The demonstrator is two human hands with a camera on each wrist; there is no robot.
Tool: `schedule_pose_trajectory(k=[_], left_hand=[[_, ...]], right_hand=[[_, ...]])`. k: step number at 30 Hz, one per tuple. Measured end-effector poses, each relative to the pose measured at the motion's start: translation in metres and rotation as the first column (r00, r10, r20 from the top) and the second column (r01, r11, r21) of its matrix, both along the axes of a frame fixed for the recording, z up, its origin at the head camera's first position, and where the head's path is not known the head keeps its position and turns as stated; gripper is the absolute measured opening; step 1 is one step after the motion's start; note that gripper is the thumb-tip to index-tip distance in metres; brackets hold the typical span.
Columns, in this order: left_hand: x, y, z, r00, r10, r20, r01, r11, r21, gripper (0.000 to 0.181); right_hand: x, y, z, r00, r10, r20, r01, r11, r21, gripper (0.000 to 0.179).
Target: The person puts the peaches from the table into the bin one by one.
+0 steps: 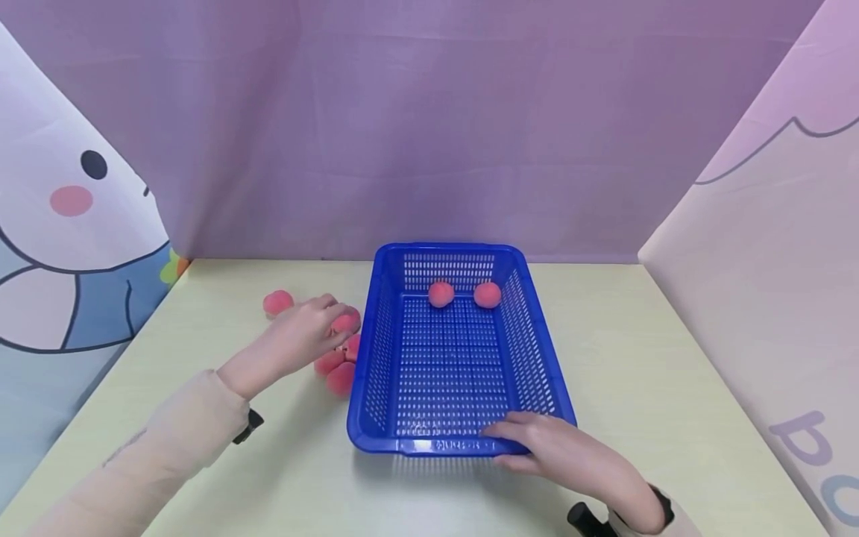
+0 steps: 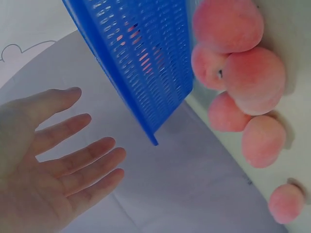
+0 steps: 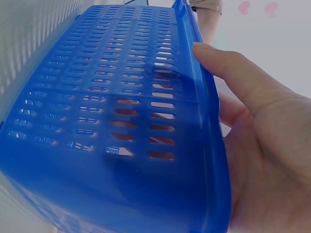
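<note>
Six round, pink, velvety peaches [image 2: 264,141] can be counted outside the basket in the left wrist view: five bunched close together and one set apart from them. The head view shows only five of these, as the left hand blocks part of the group; they lie on the table just beside the basket's left side. Two more round pink peaches [image 1: 441,294] sit inside at the basket's far end, next to each other with a gap between, making at least eight in all.

The one basket is a deep blue, rectangular plastic basket [image 1: 450,373] with slotted walls and floor.

The left hand [image 1: 305,332] is over the outside group, nearest the peach by the basket's rim; its fingers are spread and extended, holding nothing. The right hand [image 1: 553,451] grips the basket's near rim toward the right corner, thumb outside and fingers reaching inside.

Two pale beige sleeves [image 1: 181,425] cover the forearms. Beneath everything is one pale yellow-green table [image 1: 617,373]. A plain purple cloth backdrop [image 1: 456,134] hangs behind, with one printed cartoon panel [image 1: 40,149] at left and one pale lettered panel [image 1: 758,283] at right.
</note>
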State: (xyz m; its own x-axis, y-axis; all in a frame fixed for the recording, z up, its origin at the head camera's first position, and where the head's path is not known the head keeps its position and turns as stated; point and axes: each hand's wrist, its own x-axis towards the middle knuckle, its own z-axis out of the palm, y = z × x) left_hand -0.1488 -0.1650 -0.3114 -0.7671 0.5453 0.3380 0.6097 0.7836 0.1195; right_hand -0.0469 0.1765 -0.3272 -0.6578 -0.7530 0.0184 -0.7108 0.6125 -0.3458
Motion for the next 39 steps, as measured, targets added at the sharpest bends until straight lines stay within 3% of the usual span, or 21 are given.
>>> schedule_pose_trajectory(k=[9,21,29,39], left_hand=[[0.009,-0.004,-0.016,0.993,0.012,0.121,-0.015,1.0,0.025,0.016],[0.014,-0.006,-0.045,0.995,-0.071,0.071,0.066,0.995,0.076,0.028],[0.019,-0.005,-0.054,0.992,-0.103,0.074,0.093,0.988,0.126,0.018],[0.022,-0.005,-0.063,0.992,-0.08,0.099,0.072,0.994,0.083,0.035]], right_hand=[[0.0,0.0,-0.002,1.0,0.004,-0.012,-0.004,1.0,-0.007,0.026],[-0.001,0.0,-0.001,1.0,-0.008,0.02,0.008,1.0,0.003,0.028],[0.0,0.001,-0.002,1.0,-0.01,0.013,0.01,1.0,0.004,0.029],[0.001,0.001,-0.003,1.0,-0.004,-0.018,0.004,1.0,-0.002,0.028]])
